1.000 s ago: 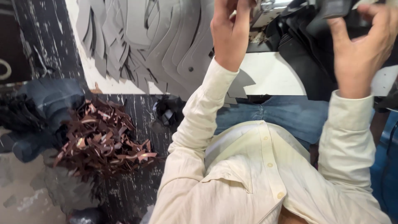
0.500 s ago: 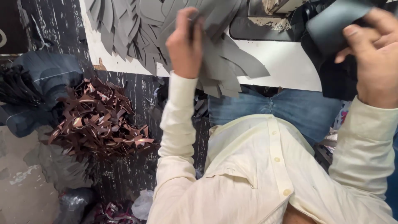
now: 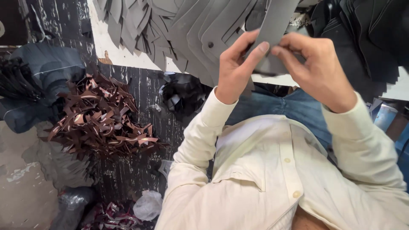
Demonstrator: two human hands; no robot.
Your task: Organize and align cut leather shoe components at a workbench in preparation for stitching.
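The fingers (image 3: 252, 47) of the left hand (image 3: 236, 70) are closed on a grey cut piece (image 3: 279, 21), thumb under and forefinger laid along its edge. The right hand (image 3: 317, 70) pinches the same piece from the other side, so both hands are clamped on it and it is held up between them, above the lap and just in front of the counter's (image 3: 115, 53) edge

As a judgement of progress: this single piece is in hand and looks to be under handling or checking. A large fan of grey cut pieces (image 3: 187, 30) already lies spread over the white counter behind it, and a heap of black cut pieces (image 3: 366, 38) sits to the right. How many of these have been gone through cannot be told from how they lie

Further out, a pile of brown offcuts (image 3: 100, 121) lies on the left, some black scraps (image 3: 183, 91) hang under the counter's edge, and a crumpled plastic bag (image 3: 148, 205) is on the floor below

Half a second ago the hands were well apart: the left alone gripped grey pieces, while the right held a black piece off to the right. Now the right hand has left the black heap and joined the left on the grey piece
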